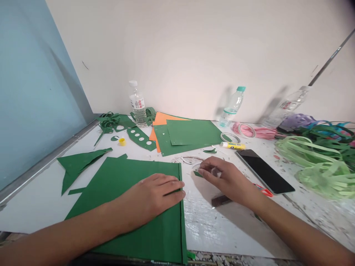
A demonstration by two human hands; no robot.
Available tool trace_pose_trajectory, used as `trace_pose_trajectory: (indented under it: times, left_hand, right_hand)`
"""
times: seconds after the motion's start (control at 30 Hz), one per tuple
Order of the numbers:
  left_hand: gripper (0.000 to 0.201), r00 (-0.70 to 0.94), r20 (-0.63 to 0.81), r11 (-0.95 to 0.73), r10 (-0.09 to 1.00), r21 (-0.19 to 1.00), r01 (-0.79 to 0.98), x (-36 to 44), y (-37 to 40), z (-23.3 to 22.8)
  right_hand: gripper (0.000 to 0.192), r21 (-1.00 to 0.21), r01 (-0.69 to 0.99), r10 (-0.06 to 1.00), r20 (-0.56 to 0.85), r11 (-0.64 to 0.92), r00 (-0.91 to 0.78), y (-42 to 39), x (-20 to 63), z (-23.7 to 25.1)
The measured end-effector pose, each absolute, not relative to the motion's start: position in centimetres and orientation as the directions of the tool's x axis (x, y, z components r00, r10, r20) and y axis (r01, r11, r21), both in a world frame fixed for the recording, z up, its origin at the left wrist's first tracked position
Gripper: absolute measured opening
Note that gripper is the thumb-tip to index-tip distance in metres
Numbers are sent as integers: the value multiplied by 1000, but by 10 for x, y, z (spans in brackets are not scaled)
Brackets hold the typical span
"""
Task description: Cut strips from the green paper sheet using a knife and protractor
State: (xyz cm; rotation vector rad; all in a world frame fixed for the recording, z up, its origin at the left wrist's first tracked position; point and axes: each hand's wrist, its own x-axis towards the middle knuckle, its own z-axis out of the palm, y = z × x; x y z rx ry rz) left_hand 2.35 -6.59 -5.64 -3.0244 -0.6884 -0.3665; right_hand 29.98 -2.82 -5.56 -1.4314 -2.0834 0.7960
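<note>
My left hand (158, 195) lies flat on a large green paper sheet (133, 236), its fingertips at the right edge, where a narrow strip runs along the side. Over the white table to the right, my right hand (229, 181) has thumb and fingers closed together. Something see-through shows by its fingers, too unclear to name, and a small green scrap (197, 173) shows just beside the fingertips. Under the right wrist, a dark flat piece (220, 201) and red scissors-like handles (263, 190) are partly hidden.
A phone (263, 170) lies right of my right hand. Behind are a glue stick (233, 146), tape rings (230, 138), green sheets (194, 132) and water bottles (138, 107). Paper strips (324, 162) heap at the right; green offcuts (80, 164) lie left.
</note>
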Motion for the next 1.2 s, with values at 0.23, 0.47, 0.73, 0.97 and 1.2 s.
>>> trace_pose_trajectory:
  times: [0.23, 0.47, 0.73, 0.97, 1.2]
  left_hand:
    - [26, 693, -105, -631, 713, 335, 700, 44, -9, -17]
    - [34, 648, -342, -514, 680, 407, 755, 59, 40, -10]
    - [36, 611, -331, -448, 719, 452, 771, 62, 41, -23]
    - [23, 650, -271, -469, 710, 507, 723, 58, 51, -15]
    - [16, 640, -111, -551, 760, 413, 725, 52, 120, 15]
  right_hand:
    - [22, -724, 630, 932, 50, 281, -358, -29, 295, -60]
    - [19, -729, 623, 930, 49, 282, -364, -30, 297, -58]
    - [18, -735, 622, 928, 28, 271, -371, -31, 297, -59]
    - [18, -742, 613, 926, 28, 271, -376, -33, 296, -56]
    - [17, -758, 595, 923, 25, 267, -383, -34, 296, -57]
